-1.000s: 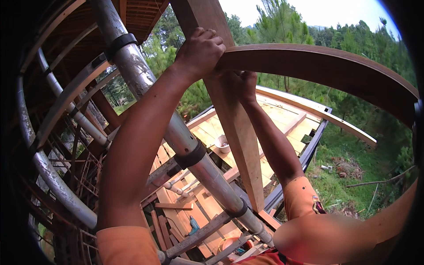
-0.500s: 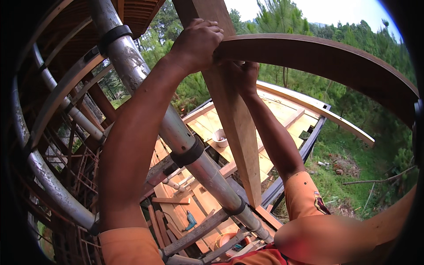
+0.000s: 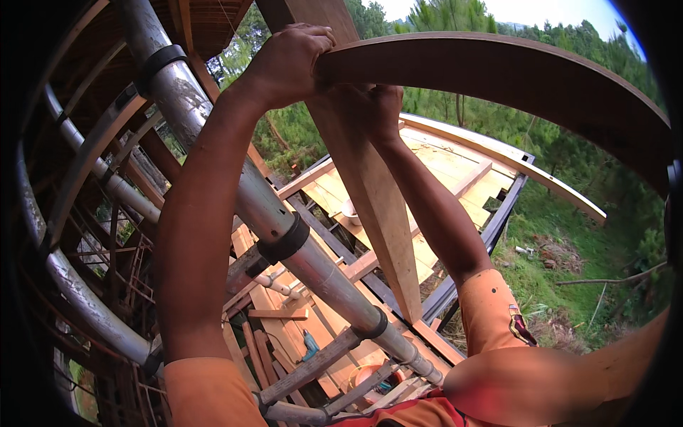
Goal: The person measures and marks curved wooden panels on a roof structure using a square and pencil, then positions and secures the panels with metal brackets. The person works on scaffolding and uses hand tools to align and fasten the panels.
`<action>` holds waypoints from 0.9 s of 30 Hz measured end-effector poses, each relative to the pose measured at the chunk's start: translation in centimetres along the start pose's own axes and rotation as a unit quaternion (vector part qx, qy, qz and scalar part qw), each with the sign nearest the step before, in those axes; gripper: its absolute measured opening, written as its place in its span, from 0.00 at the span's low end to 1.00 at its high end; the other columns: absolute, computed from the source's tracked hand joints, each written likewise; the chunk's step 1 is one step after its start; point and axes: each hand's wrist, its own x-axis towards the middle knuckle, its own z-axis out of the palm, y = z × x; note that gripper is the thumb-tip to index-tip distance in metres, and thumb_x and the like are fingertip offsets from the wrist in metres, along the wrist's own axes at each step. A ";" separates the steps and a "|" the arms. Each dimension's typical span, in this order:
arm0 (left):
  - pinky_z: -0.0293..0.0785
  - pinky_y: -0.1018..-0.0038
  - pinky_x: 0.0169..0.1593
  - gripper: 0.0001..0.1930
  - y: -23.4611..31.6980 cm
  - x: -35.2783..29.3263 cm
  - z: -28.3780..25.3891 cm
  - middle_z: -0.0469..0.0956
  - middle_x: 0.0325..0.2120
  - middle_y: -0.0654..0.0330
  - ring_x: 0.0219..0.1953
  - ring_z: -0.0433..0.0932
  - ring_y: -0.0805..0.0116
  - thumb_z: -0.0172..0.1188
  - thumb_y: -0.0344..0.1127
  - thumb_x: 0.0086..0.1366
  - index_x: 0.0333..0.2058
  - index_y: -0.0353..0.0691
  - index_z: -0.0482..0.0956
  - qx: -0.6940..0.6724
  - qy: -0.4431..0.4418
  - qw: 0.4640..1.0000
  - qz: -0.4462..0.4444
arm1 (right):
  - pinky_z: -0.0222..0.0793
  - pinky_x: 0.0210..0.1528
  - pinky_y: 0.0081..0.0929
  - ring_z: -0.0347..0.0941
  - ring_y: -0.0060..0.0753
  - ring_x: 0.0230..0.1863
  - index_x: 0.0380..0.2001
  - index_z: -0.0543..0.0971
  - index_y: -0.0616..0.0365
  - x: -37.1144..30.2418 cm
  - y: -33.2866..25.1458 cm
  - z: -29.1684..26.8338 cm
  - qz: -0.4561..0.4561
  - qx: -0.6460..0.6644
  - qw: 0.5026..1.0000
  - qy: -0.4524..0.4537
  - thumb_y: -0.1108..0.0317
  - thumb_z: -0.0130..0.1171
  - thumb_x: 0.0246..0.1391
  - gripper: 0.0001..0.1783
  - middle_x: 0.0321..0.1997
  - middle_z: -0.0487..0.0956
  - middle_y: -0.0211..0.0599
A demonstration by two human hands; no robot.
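Daylit scaffold pipes (image 3: 284, 235) above plank deck (image 3: 455, 167), green trees (image 3: 569, 50) beyond.

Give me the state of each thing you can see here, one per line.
left hand: gripping the end of the curved wooden beam
right hand: closed under that beam
slanted plank: leaning behind the hands
scaffold pole: clamped with black couplers

Below me a grey scaffold pole (image 3: 284, 235) slants down past a black clamp (image 3: 286, 240). Farther down lies a pale plywood deck (image 3: 441, 160) with a white bucket (image 3: 351, 211); grass (image 3: 569, 242) and pines (image 3: 455, 18) lie beyond.
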 end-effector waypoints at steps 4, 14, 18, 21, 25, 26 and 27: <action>0.72 0.64 0.65 0.22 -1.0 -0.4 0.0 0.83 0.49 0.60 0.60 0.78 0.62 0.75 0.40 0.54 0.46 0.39 0.83 -0.023 0.021 0.999 0.027 | 0.76 0.44 0.42 0.83 0.47 0.38 0.40 0.84 0.50 1.0 1.7 -0.5 -0.054 -0.066 0.996 -0.026 0.53 0.76 0.47 0.20 0.33 0.85 0.37; 0.69 0.62 0.67 0.27 2.2 -0.2 -2.5 0.78 0.54 0.41 0.61 0.74 0.46 0.57 0.33 0.52 0.52 0.27 0.79 -0.130 -0.034 0.987 -0.085 | 0.81 0.37 0.34 0.85 0.43 0.40 0.44 0.83 0.60 1.0 2.6 -0.6 -0.080 -0.093 0.992 -0.012 0.65 0.67 0.57 0.14 0.37 0.85 0.47; 0.69 0.60 0.65 0.26 1.0 -0.6 -2.1 0.80 0.50 0.41 0.58 0.76 0.45 0.58 0.37 0.53 0.51 0.28 0.80 -0.094 -0.024 0.995 -0.020 | 0.76 0.39 0.41 0.82 0.46 0.35 0.35 0.83 0.52 0.8 3.0 0.4 -0.068 -0.048 0.996 0.035 0.59 0.71 0.52 0.12 0.31 0.83 0.38; 0.70 0.59 0.64 0.24 2.5 -0.3 -2.9 0.81 0.45 0.43 0.55 0.77 0.47 0.63 0.39 0.54 0.48 0.31 0.82 -0.113 -0.053 0.991 -0.047 | 0.76 0.38 0.40 0.82 0.45 0.34 0.35 0.83 0.52 0.7 3.4 0.4 -0.064 -0.057 0.995 0.045 0.58 0.72 0.51 0.13 0.30 0.83 0.38; 0.74 0.58 0.60 0.20 3.0 -0.1 -2.3 0.83 0.40 0.47 0.49 0.81 0.50 0.70 0.41 0.53 0.42 0.36 0.83 0.020 -0.013 1.000 -0.019 | 0.77 0.37 0.34 0.83 0.38 0.33 0.38 0.83 0.56 0.4 2.8 0.4 -0.043 -0.072 0.996 0.032 0.63 0.70 0.54 0.12 0.33 0.85 0.39; 0.75 0.58 0.58 0.20 3.2 0.2 -2.5 0.83 0.39 0.48 0.48 0.82 0.50 0.72 0.42 0.52 0.41 0.38 0.83 0.045 -0.029 0.998 -0.027 | 0.77 0.36 0.31 0.84 0.35 0.33 0.39 0.83 0.57 0.4 2.7 0.4 -0.038 -0.076 0.996 0.023 0.65 0.69 0.56 0.11 0.34 0.86 0.40; 0.76 0.58 0.57 0.19 3.4 0.4 -2.6 0.84 0.38 0.49 0.47 0.82 0.51 0.73 0.42 0.52 0.40 0.39 0.83 0.068 -0.043 0.996 -0.034 | 0.77 0.36 0.30 0.84 0.34 0.33 0.39 0.83 0.57 0.4 2.8 0.2 -0.040 -0.080 0.996 0.027 0.65 0.69 0.56 0.11 0.34 0.86 0.39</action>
